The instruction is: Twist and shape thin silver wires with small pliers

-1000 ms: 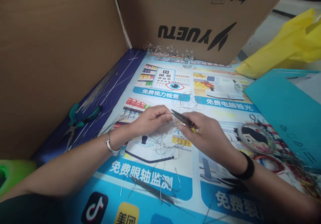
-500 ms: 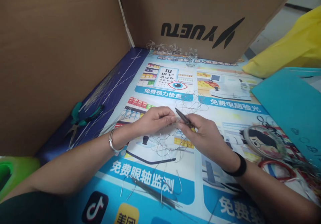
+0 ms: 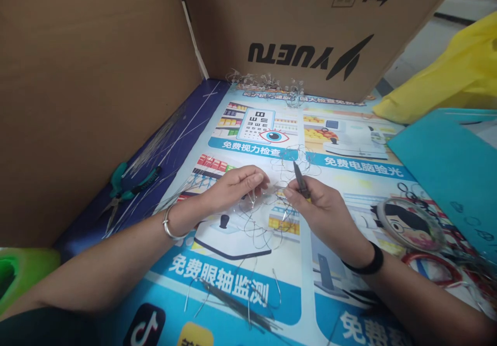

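Note:
My left hand [image 3: 236,188] is closed, its thumb and forefinger pinched on a bent wire piece [image 3: 252,227] whose thin silvery loops hang below the fingers over the printed sheet. In my right hand [image 3: 320,204] is a pair of pliers [image 3: 300,176], dark jaws pointing up and away; the handles are mostly hidden in the palm. Right thumb and forefinger also seem to pinch a thin wire end towards the left hand. Just beyond the hands lies another tangle of wire loops [image 3: 297,160]. A bundle of straight wires [image 3: 236,304] rests nearer to me.
Teal-handled pliers [image 3: 130,183] and loose wires [image 3: 155,144] lie at the left by a cardboard wall [image 3: 93,103]. Finished-looking wire pieces [image 3: 267,82] line the back box [image 3: 295,20]. Right: a round case [image 3: 411,222], wire coils [image 3: 433,268], a teal sheet [image 3: 446,165], a yellow bag [image 3: 442,72].
My hands have moved apart; the right hand and its pliers shifted slightly right, with the jaws now pointing more upright. The wire loops hang between them.

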Available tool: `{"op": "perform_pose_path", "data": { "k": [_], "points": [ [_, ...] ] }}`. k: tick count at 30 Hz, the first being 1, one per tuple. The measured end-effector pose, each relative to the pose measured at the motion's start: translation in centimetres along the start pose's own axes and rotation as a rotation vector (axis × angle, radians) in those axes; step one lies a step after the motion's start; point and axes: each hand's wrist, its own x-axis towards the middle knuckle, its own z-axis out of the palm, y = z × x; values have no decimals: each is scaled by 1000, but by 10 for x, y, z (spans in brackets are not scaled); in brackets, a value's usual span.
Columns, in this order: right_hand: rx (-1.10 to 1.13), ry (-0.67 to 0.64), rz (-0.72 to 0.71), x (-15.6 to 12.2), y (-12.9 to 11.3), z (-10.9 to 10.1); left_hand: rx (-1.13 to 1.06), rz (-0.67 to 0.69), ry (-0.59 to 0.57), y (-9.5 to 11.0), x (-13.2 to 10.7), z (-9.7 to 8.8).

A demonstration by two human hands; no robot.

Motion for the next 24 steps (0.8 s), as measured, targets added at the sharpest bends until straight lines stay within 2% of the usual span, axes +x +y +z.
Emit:
{"op": "perform_pose_path", "data": {
  "k": [9, 13, 16, 18, 24],
  "points": [
    [7, 57, 29, -2, -3, -1, -61, -30, 89, -2, -4, -1],
    [-2, 62, 52, -3, -3, 0, -43, -17, 235, -4, -10, -2],
    [-5, 59, 62, -3, -2, 1, 7, 38, 383, -5, -18, -3],
    [-12, 57, 64, -3, -2, 1, 86, 79, 433, -3, -23, -4],
    [-33, 59, 67, -4, -1, 1, 385, 256, 380, 5, -30, -3]
  ]
}}
